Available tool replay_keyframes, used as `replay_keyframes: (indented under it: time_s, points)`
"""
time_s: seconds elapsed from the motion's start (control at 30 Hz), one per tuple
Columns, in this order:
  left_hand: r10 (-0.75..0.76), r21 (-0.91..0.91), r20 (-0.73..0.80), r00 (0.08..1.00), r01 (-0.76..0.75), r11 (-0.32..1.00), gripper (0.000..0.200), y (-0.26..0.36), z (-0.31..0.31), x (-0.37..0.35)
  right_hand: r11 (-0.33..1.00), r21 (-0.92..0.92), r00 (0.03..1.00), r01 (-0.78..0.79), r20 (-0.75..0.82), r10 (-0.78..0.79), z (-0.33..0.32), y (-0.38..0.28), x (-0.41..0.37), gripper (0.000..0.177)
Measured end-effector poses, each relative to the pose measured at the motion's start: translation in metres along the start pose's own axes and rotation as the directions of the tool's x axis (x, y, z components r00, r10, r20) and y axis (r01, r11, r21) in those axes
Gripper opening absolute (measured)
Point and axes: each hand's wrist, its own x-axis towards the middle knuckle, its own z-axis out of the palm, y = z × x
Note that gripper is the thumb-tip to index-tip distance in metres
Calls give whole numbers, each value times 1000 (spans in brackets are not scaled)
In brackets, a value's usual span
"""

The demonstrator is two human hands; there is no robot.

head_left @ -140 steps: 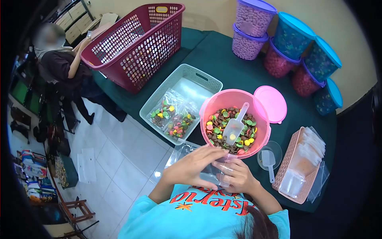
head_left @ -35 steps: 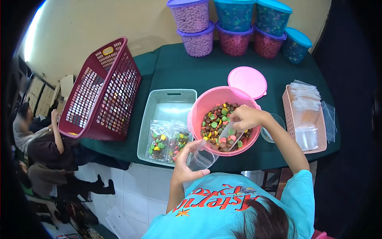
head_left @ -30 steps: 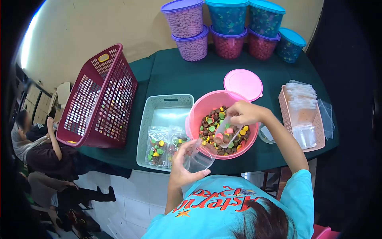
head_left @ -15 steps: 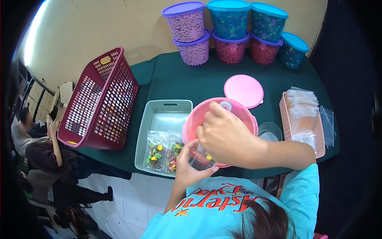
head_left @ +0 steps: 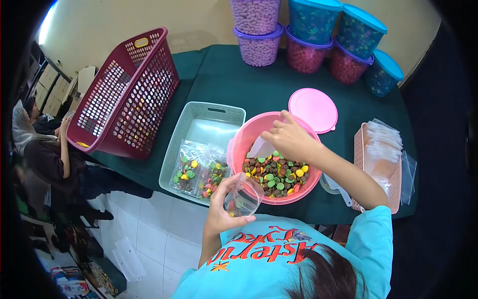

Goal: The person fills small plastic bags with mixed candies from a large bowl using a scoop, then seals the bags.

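Note:
My left hand [head_left: 222,203] is wrapped round a clear plastic cup [head_left: 247,193], tilted, with a few colourful pieces at its bottom. Just right of it stands a pink tub [head_left: 238,137] holding brown, green, yellow and pink button-shaped sweets [head_left: 279,178]. Over the tub's far side, my right hand [head_left: 289,135] is closed on a whitish scoop [head_left: 261,149] whose blade dips toward the sweets. Its handle is mostly hidden by my fingers. Filled clear bags [head_left: 187,168] of similar sweets lie in the pale green tray [head_left: 169,149] on the left.
A pink lid [head_left: 312,109] lies behind the tub. On the right, a pink basket [head_left: 357,164] holds stacked clear bags [head_left: 382,143]. A tall maroon basket [head_left: 149,107] stands at the left; lidded tubs [head_left: 257,50] line the back. Other people [head_left: 45,149] are at far left.
My right hand has moved from above the cup to the tub's far side, uncovering the sweets. The cup now shows clearly in my left hand. The whole view has shifted slightly.

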Motion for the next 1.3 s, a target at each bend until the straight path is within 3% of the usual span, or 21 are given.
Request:
replay_keyframes:
  time_s: [0.1, 0.23, 0.3, 0.4, 0.6, 0.73, 0.87, 0.93, 1.1, 1.17, 1.3]
  points:
    - [-5, 8, 7, 1000, 5, 1000, 88, 3, -1, 1, 997, -14, 997, 72, -12, -72, 23, -7, 3, 18]
    - [-21, 23, 58, 998, 20, 1000, 88, 4, -3, 4, 997, 61, 999, 54, -5, -54, 29, -7, 4, 20]
    - [-18, 27, 80, 997, 16, 1000, 88, 3, -6, 6, 988, 155, 986, 17, 163, -43, 19, 0, 3, 32]
    - [-47, 101, 160, 986, 31, 994, 88, 0, -11, 7, 975, 223, 985, 4, 170, -43, 16, 9, -9, 28]
    - [-71, -29, 207, 976, 79, 996, 90, -5, -15, 13, 898, 424, 968, -116, 251, 6, 12, 4, -33, 27]
    - [-57, 12, 245, 968, 56, 998, 91, -3, -16, 14, 908, 406, 989, -101, 142, 46, 17, 2, -39, 25]
    - [-40, 6, 244, 969, 40, 999, 91, -5, -16, 11, 829, 535, 975, -163, 214, 54, -1, 1, -45, 27]
    - [-54, 7, 231, 971, 53, 999, 91, -8, -15, 7, 807, 530, 925, -260, 377, 50, -10, -4, -47, 32]
    - [-71, -59, 187, 980, 83, 995, 92, -6, -9, 5, 759, 573, 919, -309, 384, 84, 4, 0, -49, 29]
    - [-41, -65, 183, 982, 54, 996, 91, -6, -9, 4, 642, 626, 851, -443, 519, 82, 13, 6, -46, 29]
    - [-59, -39, 212, 976, 69, 997, 90, 1, -13, 1, 613, 642, 838, -461, 542, 62, 4, 9, -39, 29]
